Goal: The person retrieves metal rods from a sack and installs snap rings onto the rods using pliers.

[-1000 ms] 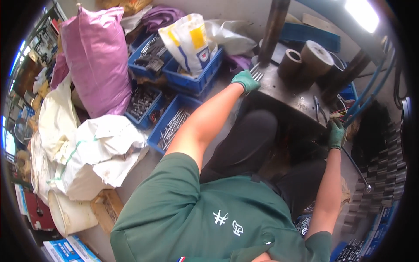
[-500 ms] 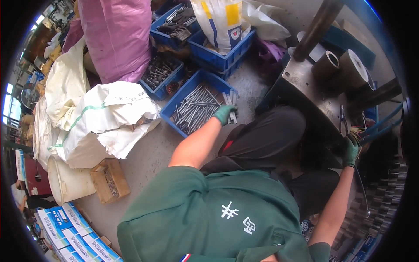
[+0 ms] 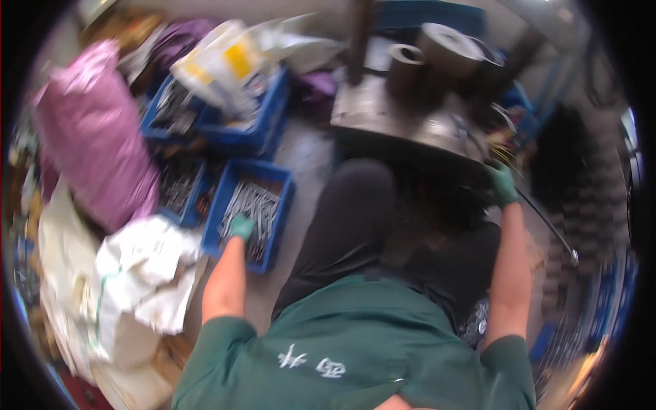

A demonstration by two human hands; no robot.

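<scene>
My left hand (image 3: 241,227), in a green glove, reaches down into a blue crate (image 3: 278,220) of long metal rods (image 3: 251,205) on the floor, its fingers among the rods; the blur hides whether it grips any. My right hand (image 3: 503,183), also green-gloved, is closed around a thin metal lever (image 3: 547,229) at the right edge of a grey steel machine table (image 3: 383,113). Two dark cylinders (image 3: 427,51) stand on that table. My dark trouser leg (image 3: 345,219) lies between the two hands.
More blue crates (image 3: 263,126) of metal parts stand behind the near one. A pink sack (image 3: 85,133) and white sacks (image 3: 137,273) pile up at the left. A white and yellow bag (image 3: 225,65) lies on the far crates. Dark machinery (image 3: 581,184) fills the right.
My left hand left the machine table, swung down to the left and now sits in the blue crate of rods. My right hand stayed on the lever.
</scene>
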